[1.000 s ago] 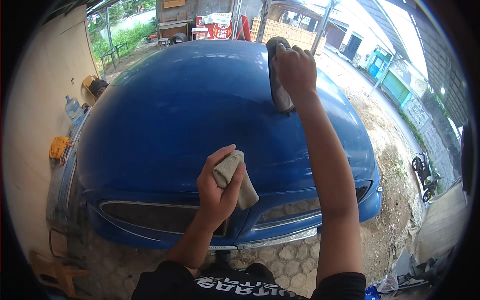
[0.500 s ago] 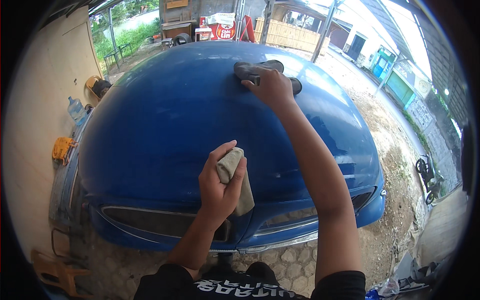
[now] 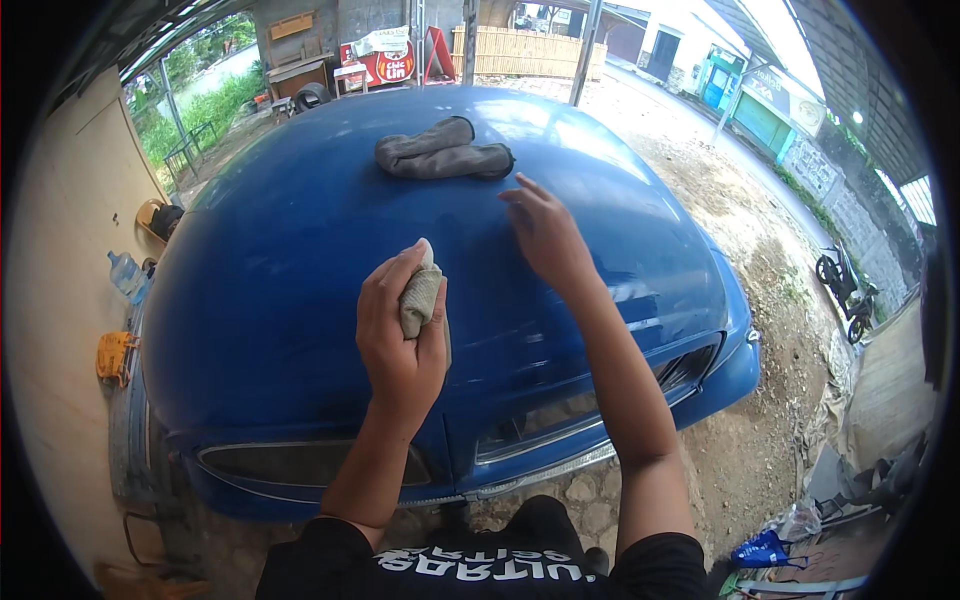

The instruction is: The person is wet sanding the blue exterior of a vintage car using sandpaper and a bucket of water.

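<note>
My left hand (image 3: pixel 400 320) is closed around a folded beige cloth (image 3: pixel 420 300), held up above the rounded blue top of a vehicle (image 3: pixel 270 300). Part of the cloth hangs behind my fingers. On the far part of that blue surface lies a dark grey folded cloth (image 3: pixel 440 152), bent into a V-like shape. My right hand (image 3: pixel 545 235) is apart from the grey cloth, just to its near right, with fingers stretched out and nothing in them. Whether its fingertips touch the paint, I cannot tell.
Dark window panes (image 3: pixel 310 462) line the vehicle's near edge. A pale wall (image 3: pixel 75 230) stands at the left, with a water jug (image 3: pixel 127 275) and an orange bag (image 3: pixel 117 357) beside it. Stony ground (image 3: pixel 770 330) and a motorbike (image 3: pixel 848 292) lie to the right.
My right hand has let go of the dark grey cloth and drawn back toward me. The grey cloth now rests on the blue surface. My left hand still holds the beige cloth. The view has shifted.
</note>
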### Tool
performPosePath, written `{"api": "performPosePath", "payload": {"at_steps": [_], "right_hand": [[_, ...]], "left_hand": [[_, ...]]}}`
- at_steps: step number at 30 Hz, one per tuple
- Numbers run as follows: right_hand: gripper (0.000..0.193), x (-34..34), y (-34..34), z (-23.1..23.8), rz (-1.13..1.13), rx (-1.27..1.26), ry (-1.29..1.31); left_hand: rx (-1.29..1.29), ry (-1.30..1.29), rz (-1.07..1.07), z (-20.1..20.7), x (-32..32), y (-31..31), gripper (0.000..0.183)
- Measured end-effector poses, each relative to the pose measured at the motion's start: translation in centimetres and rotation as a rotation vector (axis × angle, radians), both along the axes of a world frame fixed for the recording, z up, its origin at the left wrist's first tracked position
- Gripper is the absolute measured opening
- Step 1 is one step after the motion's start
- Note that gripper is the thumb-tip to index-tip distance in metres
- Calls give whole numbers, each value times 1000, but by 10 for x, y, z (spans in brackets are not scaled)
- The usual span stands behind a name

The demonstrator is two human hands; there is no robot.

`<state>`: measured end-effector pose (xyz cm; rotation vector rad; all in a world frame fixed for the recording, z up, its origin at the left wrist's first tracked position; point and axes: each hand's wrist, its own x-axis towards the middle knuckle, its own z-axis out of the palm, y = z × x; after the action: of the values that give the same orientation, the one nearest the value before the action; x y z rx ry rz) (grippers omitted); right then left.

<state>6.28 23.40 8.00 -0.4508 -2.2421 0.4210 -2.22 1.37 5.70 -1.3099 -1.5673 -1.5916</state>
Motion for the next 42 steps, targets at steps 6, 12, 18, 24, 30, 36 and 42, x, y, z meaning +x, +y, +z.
{"api": "performPosePath", "payload": {"at_steps": [6,12,18,24,30,36,42], "right_hand": [[61,1,-25,-42,-10,203,-234],[67,-8,-28,-40,274,209,-301],[65,11,21,-29,119,221,-425],[62,-3,-13,-43,506,324,-365],[61,51,51,-35,83,181,-300],[60,99,2,-61,301,216,-307],[60,201,79,-90,-253,-10,-204]], "left_hand": [[-170,-26,220,-4,15,24,43],[-49,-154,366,-6,13,36,43],[-145,-236,554,-18,19,52,52],[-65,-567,556,-28,13,54,71],[-262,-363,600,-43,16,60,70],[-327,-246,487,-38,43,84,57],[-617,157,600,-44,105,113,45]]}}
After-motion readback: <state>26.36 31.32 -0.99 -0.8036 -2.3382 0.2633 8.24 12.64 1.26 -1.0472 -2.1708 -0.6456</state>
